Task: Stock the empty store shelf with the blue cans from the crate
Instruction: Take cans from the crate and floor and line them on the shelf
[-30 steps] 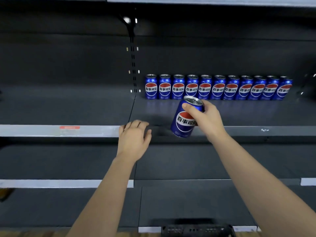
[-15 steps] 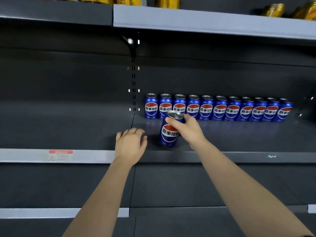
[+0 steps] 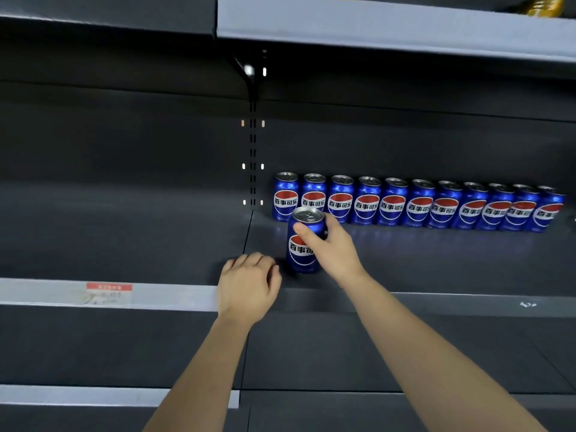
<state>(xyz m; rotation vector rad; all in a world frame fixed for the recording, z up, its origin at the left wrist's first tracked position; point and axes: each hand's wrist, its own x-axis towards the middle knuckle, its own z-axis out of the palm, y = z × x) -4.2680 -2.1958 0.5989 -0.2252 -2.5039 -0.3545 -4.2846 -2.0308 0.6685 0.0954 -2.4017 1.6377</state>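
Blue can (image 3: 304, 244) upright at frame centre on the dark shelf (image 3: 436, 260), just in front of the left end of the back row of cans (image 3: 417, 205). Right hand (image 3: 332, 247) grips it near the top, thumb across the front. Left hand (image 3: 247, 286) lower left of the can, fingers loosely curled, holding nothing, resting at the shelf edge. Price tag (image 3: 107, 293) at left on the edge strip.
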